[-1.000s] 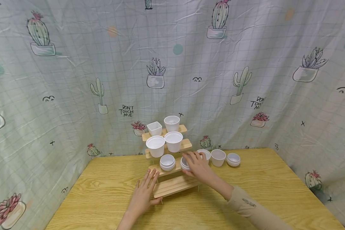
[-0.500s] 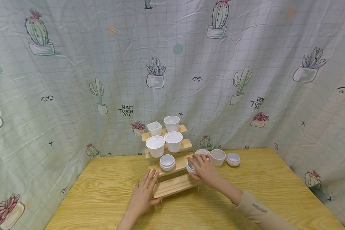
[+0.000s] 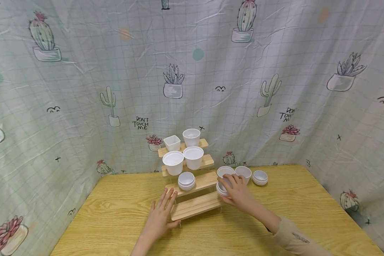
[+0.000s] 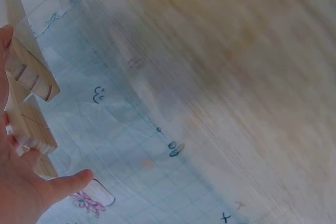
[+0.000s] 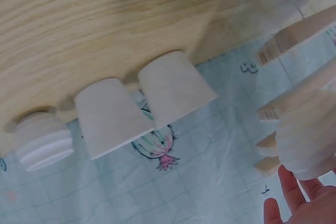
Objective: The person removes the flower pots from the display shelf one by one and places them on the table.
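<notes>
My right hand holds a small round white pot by its rim, at the right end of a tiered wooden stand. In the right wrist view, this ribbed pot sits over the fingertips, beside the shelf ends. At the stand's left side, my left hand rests its extended fingers against the shelf ends, thumb near the lowest shelf. A matching round pot stands on the second shelf from the bottom.
Two tapered white pots stand on the shelf above; a square pot and a round one top the stand. Behind my right hand, two tapered pots and a small round pot line the wooden table before a cactus-print curtain.
My right hand has lifted the small round pot off the second shelf from the bottom and carried it right, past the shelf's end. My left hand has stayed against the stand.
</notes>
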`<state>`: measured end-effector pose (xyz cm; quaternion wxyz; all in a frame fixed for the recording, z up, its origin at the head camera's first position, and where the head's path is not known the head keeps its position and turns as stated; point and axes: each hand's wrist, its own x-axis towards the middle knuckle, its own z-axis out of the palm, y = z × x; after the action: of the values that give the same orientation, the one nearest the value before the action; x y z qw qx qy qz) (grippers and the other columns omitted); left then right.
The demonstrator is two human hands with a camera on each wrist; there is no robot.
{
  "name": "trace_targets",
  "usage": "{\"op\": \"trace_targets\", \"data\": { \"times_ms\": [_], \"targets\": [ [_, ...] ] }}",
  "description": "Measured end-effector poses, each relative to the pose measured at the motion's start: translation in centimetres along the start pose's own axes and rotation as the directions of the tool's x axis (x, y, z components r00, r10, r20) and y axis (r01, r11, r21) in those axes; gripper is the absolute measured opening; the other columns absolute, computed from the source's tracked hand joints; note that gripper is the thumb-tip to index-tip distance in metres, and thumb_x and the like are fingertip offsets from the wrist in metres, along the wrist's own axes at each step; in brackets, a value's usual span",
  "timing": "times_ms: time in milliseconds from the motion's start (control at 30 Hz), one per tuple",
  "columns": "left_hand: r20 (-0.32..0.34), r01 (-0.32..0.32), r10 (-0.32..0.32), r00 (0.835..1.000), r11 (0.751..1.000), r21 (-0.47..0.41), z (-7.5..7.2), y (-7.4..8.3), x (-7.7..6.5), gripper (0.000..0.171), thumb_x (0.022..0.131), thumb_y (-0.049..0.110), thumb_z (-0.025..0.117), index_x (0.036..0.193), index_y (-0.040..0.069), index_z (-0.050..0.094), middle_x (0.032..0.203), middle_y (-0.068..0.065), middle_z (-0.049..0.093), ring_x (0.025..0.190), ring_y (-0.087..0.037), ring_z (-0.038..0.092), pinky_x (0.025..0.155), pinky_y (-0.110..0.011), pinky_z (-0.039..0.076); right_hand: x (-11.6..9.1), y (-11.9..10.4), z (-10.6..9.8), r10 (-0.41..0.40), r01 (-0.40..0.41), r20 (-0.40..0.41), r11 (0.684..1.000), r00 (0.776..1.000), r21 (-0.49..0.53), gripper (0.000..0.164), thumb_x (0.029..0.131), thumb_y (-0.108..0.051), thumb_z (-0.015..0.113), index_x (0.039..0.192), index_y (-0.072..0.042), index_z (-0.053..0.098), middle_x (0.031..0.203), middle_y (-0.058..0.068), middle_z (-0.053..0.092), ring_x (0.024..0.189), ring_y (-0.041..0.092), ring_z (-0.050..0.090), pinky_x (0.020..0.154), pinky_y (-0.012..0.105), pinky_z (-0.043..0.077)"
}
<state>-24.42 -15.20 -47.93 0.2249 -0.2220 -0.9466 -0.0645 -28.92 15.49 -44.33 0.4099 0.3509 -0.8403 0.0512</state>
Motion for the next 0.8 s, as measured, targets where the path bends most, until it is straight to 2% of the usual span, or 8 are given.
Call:
{"op": "trace_targets", "data": {
  "times_ms": [167, 267, 333, 400, 467, 533, 633, 800],
  "targets": [
    [0.003, -0.003, 0.003, 1.000, 1.000, 0.013, 0.0, 0.0, 0.0, 0.097, 0.065, 0.054, 0.069, 0.142, 0.015, 0.024, 0.147, -0.004, 0.026, 0.136, -0.027, 0.023, 0.094, -0.061, 0.036, -0.7, 0.6, -0.2, 0.004, -0.004, 0.013, 1.000, 1.000, 0.013, 0.060, 0.092, -0.052, 0.021, 0.113, -0.009, 0.058, 0.106, 0.012, 0.052, 0.088, 0.026, 0.047, 0.070, 0.042, 0.034],
    [-0.002, -0.003, 0.003, 1.000, 1.000, 0.015, 0.1, 0.0, 0.0, 0.097, 0.065, 0.054, 0.069, 0.142, 0.015, 0.024, 0.147, -0.004, 0.026, 0.136, -0.027, 0.023, 0.094, -0.061, 0.036, -1.0, 1.0, -0.3, 0.005, -0.006, 0.028, 1.000, 1.000, 0.021, 0.045, 0.088, -0.045, 0.048, 0.114, -0.009, 0.057, 0.106, 0.012, 0.052, 0.089, 0.026, 0.046, 0.070, 0.042, 0.033],
    [-0.004, -0.003, 0.003, 1.000, 1.000, 0.017, 0.1, -0.1, 0.0, 0.097, 0.065, 0.055, 0.069, 0.142, 0.015, 0.024, 0.147, -0.004, 0.027, 0.136, -0.027, 0.023, 0.094, -0.061, 0.036, -1.3, 1.3, -0.4, 0.008, -0.009, 0.041, 1.000, 0.999, 0.020, 0.046, 0.078, -0.037, 0.063, 0.114, -0.010, 0.056, 0.106, 0.012, 0.052, 0.090, 0.026, 0.045, 0.070, 0.041, 0.032],
    [-0.007, -0.003, 0.003, 1.000, 1.000, 0.019, 0.1, -0.1, 0.1, 0.097, 0.065, 0.055, 0.069, 0.142, 0.015, 0.024, 0.147, -0.004, 0.027, 0.135, -0.026, 0.023, 0.094, -0.061, 0.036, -1.5, 1.7, -0.5, 0.011, -0.012, 0.050, 1.000, 0.999, 0.020, 0.052, 0.069, -0.031, 0.071, 0.114, -0.009, 0.056, 0.106, 0.013, 0.051, 0.090, 0.027, 0.045, 0.070, 0.042, 0.032],
    [-0.008, -0.003, 0.003, 1.000, 1.000, 0.023, 0.2, -0.1, 0.1, 0.097, 0.065, 0.055, 0.068, 0.142, 0.015, 0.024, 0.147, -0.004, 0.027, 0.136, -0.026, 0.023, 0.094, -0.061, 0.036, -1.8, 2.0, -0.6, 0.016, -0.016, 0.055, 1.000, 0.998, 0.009, 0.047, 0.077, -0.036, 0.065, 0.114, -0.010, 0.056, 0.106, 0.012, 0.051, 0.091, 0.027, 0.045, 0.071, 0.043, 0.033],
    [-0.006, -0.002, 0.002, 1.000, 1.000, 0.028, 0.3, -0.1, 0.1, 0.098, 0.065, 0.056, 0.068, 0.142, 0.016, 0.023, 0.147, -0.003, 0.026, 0.136, -0.026, 0.023, 0.094, -0.061, 0.036, -2.1, 2.2, -0.5, 0.019, -0.020, 0.056, 1.000, 0.998, 0.009, 0.044, 0.086, -0.044, 0.051, 0.114, -0.010, 0.055, 0.106, 0.013, 0.052, 0.091, 0.027, 0.045, 0.071, 0.044, 0.033],
    [-0.003, -0.004, 0.004, 1.000, 0.999, 0.034, 0.3, -0.2, 0.0, 0.098, 0.065, 0.056, 0.067, 0.142, 0.017, 0.023, 0.148, -0.003, 0.025, 0.136, -0.026, 0.022, 0.095, -0.060, 0.036, -2.5, 2.6, -0.4, 0.029, -0.029, 0.055, 1.000, 0.998, 0.005, 0.057, 0.091, -0.052, 0.024, 0.113, -0.010, 0.056, 0.106, 0.013, 0.053, 0.092, 0.027, 0.046, 0.072, 0.044, 0.033],
    [-0.002, -0.006, 0.006, 1.000, 0.999, 0.035, 0.4, -0.1, 0.0, 0.098, 0.065, 0.057, 0.067, 0.142, 0.016, 0.023, 0.147, -0.003, 0.025, 0.136, -0.027, 0.022, 0.094, -0.062, 0.035, -2.9, 2.9, -0.1, 0.054, -0.055, 0.062, 0.998, 0.997, 0.012, 0.064, 0.090, -0.055, 0.017, 0.113, -0.010, 0.057, 0.106, 0.013, 0.053, 0.092, 0.027, 0.046, 0.071, 0.045, 0.033]
  ]
}}
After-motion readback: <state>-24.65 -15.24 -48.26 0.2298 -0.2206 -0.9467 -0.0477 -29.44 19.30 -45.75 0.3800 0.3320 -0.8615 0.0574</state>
